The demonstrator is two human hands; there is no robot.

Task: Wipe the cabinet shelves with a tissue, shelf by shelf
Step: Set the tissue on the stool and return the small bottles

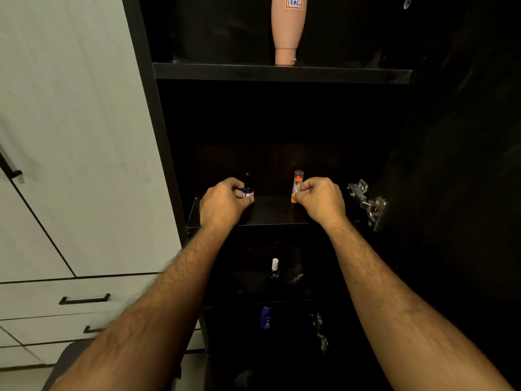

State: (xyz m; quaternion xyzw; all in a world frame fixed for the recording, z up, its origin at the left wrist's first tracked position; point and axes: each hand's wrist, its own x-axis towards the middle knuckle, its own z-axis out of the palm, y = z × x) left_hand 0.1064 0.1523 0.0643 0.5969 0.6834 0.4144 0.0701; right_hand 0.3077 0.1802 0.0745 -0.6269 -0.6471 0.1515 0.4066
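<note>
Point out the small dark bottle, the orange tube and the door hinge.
small dark bottle (pixel 248 192), head view: on its labelled body, beside the left hand's fingers.
orange tube (pixel 296 185), head view: on its pale middle section.
door hinge (pixel 366 203), head view: on its metal arm.

Both bare forearms extend forward and up, roughly parallel; left hand (pixel 222 203) palm-down, fingers curled, thumb and fingertips pinching a small dark object; right hand (pixel 321 197) knuckles up, fingers curled, fingertips pinching a small orange object.
</note>
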